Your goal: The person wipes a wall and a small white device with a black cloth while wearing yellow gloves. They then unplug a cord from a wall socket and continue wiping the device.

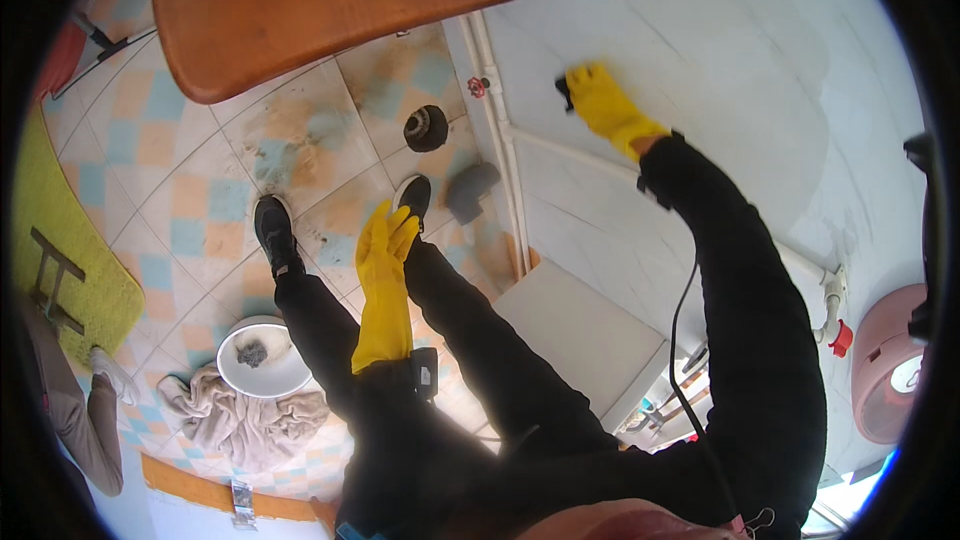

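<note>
My right hand (600,101), in a yellow rubber glove, is up against the white marbled wall (720,37). A small black object (563,93) shows at its fingertips, gripped there; most of it is hidden by the glove, so its kind cannot be told. My left hand (386,262), in a matching long glove, hangs in front of my legs over the tiled floor. It holds nothing, and its fingers are loosely spread. Behind its fingertips is one of my black shoes (415,199).
White pipes (499,135) with a red valve handle (477,87) run along the wall. An orange-brown wooden board (337,7) juts in above dirt-smeared tiles (292,139). Nearby are a dark round pipe fitting (426,128), a white basin (225,360), a crumpled cloth (240,431) and another person's leg (90,427).
</note>
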`<state>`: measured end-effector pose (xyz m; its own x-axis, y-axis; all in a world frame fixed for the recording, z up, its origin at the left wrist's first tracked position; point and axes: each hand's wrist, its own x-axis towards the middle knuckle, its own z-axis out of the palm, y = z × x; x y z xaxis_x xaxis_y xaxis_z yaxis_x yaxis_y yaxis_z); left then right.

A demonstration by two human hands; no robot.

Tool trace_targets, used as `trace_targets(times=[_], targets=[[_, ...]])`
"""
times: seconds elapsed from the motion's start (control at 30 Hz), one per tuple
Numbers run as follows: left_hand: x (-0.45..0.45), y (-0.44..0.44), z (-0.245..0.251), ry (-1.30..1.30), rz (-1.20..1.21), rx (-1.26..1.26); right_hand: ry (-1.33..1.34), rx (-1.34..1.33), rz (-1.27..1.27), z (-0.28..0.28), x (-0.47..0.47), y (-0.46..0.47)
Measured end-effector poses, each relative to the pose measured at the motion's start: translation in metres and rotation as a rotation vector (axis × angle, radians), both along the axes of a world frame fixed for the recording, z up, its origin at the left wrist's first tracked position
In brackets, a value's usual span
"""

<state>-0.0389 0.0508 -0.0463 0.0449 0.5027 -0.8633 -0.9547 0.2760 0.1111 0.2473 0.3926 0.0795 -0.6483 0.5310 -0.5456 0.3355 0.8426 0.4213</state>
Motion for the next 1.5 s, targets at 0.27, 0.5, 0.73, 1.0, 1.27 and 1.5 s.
trace_targets(times=[0.27, 0.5, 0.73, 1.0, 1.27, 1.5], targets=[[0.015, -0.005, -0.005, -0.076, -0.01, 0.006, 0.265, 0.194, 0.184, 0.019, -0.055, 0.106], [-0.003, -0.007, -0.005, 0.027, 0.063, 0.009, -0.115, -0.035, 0.244, 0.017, -0.021, 0.036], [0.004, -0.006, -0.011, -0.044, 0.022, 0.01, -0.066, 0.125, 0.071, 0.023, -0.04, 0.069], [-0.003, 0.005, 0.001, -0.013, 0.109, 0.029, -0.029, 0.042, 0.042, 0.088, -0.029, 0.062], [-0.005, 0.006, -0.006, -0.038, 0.071, 0.024, -0.221, -0.077, 0.174, 0.141, -0.015, -0.017], [0.018, -0.038, -0.062, 0.615, -0.448, 0.51, 0.206, 0.108, 0.07, 0.145, -0.053, 0.08]])
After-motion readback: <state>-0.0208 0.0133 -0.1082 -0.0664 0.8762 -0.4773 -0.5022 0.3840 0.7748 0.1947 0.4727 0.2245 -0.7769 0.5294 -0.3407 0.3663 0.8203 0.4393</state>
